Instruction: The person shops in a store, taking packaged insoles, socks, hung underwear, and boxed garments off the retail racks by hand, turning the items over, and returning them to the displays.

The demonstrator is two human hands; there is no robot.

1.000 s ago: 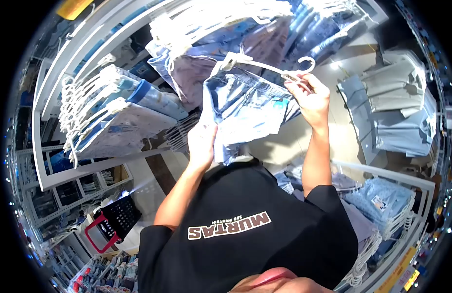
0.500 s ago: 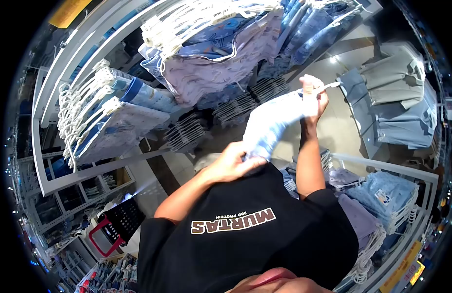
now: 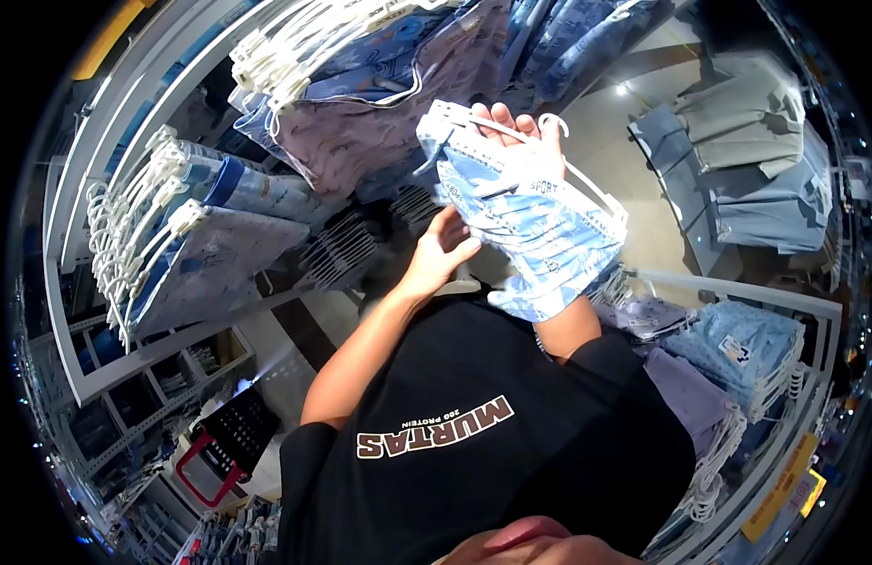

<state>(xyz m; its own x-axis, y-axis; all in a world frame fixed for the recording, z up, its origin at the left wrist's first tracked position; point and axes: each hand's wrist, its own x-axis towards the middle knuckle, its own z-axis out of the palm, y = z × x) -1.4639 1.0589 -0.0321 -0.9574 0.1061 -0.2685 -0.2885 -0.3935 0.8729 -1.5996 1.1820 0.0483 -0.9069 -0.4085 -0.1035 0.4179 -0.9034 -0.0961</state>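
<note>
Light-blue patterned shorts with a printed waistband hang from a white clip hanger, held up in front of my chest. My right hand is closed around the middle of the hanger, just below its hook, and the fabric covers much of my right forearm. To the left of the shorts is my left hand, its thumb and fingers apart with nothing between them. Its fingertips are close to the shorts' left edge; I cannot tell if they touch.
White racks of hanging clothes stand ahead, with more hung garments at left. Grey garments hang at right, and blue and lilac clothes at lower right. A black basket with a red handle sits lower left.
The shorts have turned from bunched and edge-on to spread, facing me, with the hanger now showing. My left hand has let go of their lower end. My right hand has moved left.
</note>
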